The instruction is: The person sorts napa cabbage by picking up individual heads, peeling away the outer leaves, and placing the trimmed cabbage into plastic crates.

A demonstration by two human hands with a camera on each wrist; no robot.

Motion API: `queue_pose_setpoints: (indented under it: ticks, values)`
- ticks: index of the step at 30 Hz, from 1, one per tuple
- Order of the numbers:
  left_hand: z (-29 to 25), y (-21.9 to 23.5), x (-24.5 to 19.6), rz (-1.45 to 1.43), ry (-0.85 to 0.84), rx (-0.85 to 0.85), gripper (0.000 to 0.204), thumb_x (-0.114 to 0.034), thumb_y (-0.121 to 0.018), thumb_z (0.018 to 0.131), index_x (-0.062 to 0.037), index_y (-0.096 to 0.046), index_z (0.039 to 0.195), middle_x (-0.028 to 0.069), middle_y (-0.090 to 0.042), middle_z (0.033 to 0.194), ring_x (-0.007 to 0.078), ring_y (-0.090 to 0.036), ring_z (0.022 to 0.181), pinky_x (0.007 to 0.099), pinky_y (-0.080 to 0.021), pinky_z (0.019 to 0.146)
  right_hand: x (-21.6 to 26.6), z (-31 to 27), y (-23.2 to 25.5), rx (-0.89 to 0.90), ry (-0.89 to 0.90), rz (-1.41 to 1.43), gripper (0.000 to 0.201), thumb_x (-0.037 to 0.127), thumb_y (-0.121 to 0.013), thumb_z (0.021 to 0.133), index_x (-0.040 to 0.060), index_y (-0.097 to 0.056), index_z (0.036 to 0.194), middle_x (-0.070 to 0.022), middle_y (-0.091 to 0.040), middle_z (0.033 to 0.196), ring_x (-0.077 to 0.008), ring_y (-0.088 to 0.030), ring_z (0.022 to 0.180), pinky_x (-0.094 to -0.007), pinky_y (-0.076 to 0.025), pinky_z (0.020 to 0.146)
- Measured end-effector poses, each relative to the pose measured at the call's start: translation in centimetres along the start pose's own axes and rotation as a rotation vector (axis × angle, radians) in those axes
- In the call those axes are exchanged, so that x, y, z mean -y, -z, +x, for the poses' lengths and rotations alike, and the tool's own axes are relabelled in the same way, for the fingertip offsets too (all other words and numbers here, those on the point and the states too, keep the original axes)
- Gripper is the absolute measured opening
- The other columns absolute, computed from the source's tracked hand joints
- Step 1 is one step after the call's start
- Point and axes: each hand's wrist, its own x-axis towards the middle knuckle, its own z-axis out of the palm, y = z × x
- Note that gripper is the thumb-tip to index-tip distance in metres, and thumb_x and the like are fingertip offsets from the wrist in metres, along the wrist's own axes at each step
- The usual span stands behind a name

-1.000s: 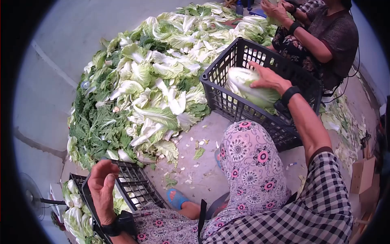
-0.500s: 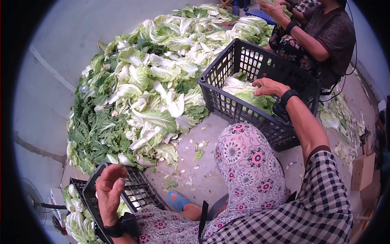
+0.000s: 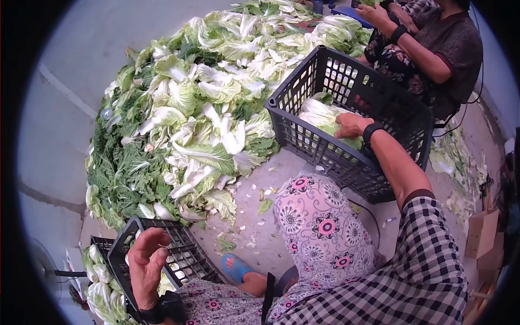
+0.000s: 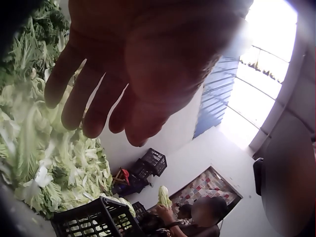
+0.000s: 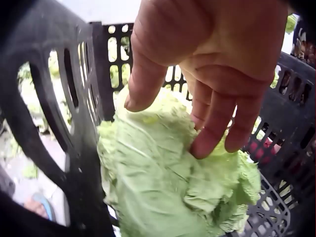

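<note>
A napa cabbage (image 3: 319, 114), white at its stem end and pale green at its leafy end, lies inside the black plastic crate (image 3: 300, 142). My right hand (image 3: 355, 125) reaches over the crate's near wall and grips the leafy end. In the right wrist view, thumb and fingers straddle the cabbage (image 5: 158, 163), pressing its leaves from both sides. My left hand (image 3: 146, 265) is raised beside my knee with nothing in it, fingers loosely bent. Under and beside it, a second black crate (image 3: 179, 238) stands tilted.
A large heap of loose cabbage leaves (image 3: 189, 119) covers the floor to the left and ahead. Another person (image 3: 433, 49) sits past the crate, holding a cabbage (image 4: 164, 196). More napa cabbages (image 3: 103, 292) lie at lower left. Cardboard boxes (image 3: 482, 233) stand at right.
The cabbage went down into the crate from my right hand, which loosened above it, then came down onto its leafy end again. My left hand stays raised, nearly still.
</note>
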Motion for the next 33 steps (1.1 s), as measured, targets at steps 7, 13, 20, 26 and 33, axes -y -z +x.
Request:
queue_pose_setpoints:
  ticks: [7, 13, 20, 26, 33]
  values:
    - [1.0, -0.2, -0.1, 0.033, 0.045, 0.026, 0.053, -0.037, -0.073, 0.080, 0.0001, -0.057, 0.114, 0.0063, -0.063, 0.098, 0.0143, -0.058, 0.092, 0.0276, -0.045, 0.082, 0.2, 3.0, 0.1, -0.438, 0.026, -0.123, 0.031, 0.013, -0.058, 0.077, -0.0046, -0.062, 0.102, -0.0225, -0.065, 0.102, -0.0306, -0.067, 0.090, -0.0388, -0.053, 0.077]
    - [2.3, -0.7, -0.1, 0.095, -0.065, 0.038, 0.045, -0.030, -0.070, 0.084, 0.0010, -0.056, 0.114, 0.0074, -0.063, 0.098, 0.0153, -0.060, 0.093, 0.0283, -0.047, 0.083, -0.7, -0.9, 0.7, -0.107, 0.106, 0.132, 0.051, 0.019, -0.061, 0.080, -0.0008, -0.050, 0.126, -0.0183, -0.065, 0.095, -0.0249, -0.065, 0.082, -0.0359, -0.051, 0.071]
    - [4.0, -1.2, 1.0, 0.092, -0.157, 0.101, 0.037, -0.022, -0.067, 0.086, -0.0001, -0.056, 0.114, 0.0063, -0.063, 0.097, 0.0140, -0.059, 0.091, 0.0274, -0.047, 0.082, -0.2, -5.6, 2.6, -0.421, 0.401, 0.264, 0.054, 0.024, -0.060, 0.085, -0.0025, -0.045, 0.130, -0.0195, -0.061, 0.110, -0.0257, -0.060, 0.102, -0.0349, -0.047, 0.089]
    - [3.3, -0.7, 0.8, 0.090, -0.185, 0.083, 0.036, -0.021, -0.067, 0.086, -0.0008, -0.057, 0.114, 0.0057, -0.063, 0.098, 0.0130, -0.058, 0.091, 0.0264, -0.047, 0.080, 5.5, -16.2, 1.0, 0.083, 0.789, 0.662, 0.053, 0.028, -0.059, 0.087, -0.0019, -0.047, 0.129, -0.0165, -0.060, 0.116, -0.0212, -0.059, 0.103, -0.0336, -0.045, 0.093]
    - [0.6, 0.6, 0.2, 0.084, -0.197, 0.035, 0.043, -0.028, -0.068, 0.085, -0.0008, -0.056, 0.115, 0.0055, -0.063, 0.099, 0.0132, -0.058, 0.093, 0.0270, -0.046, 0.082, 4.5, -16.2, -4.1, 0.107, 0.711, 0.582, 0.049, 0.035, -0.055, 0.091, -0.0017, -0.052, 0.125, -0.0087, -0.062, 0.104, -0.0150, -0.061, 0.089, -0.0295, -0.048, 0.079]
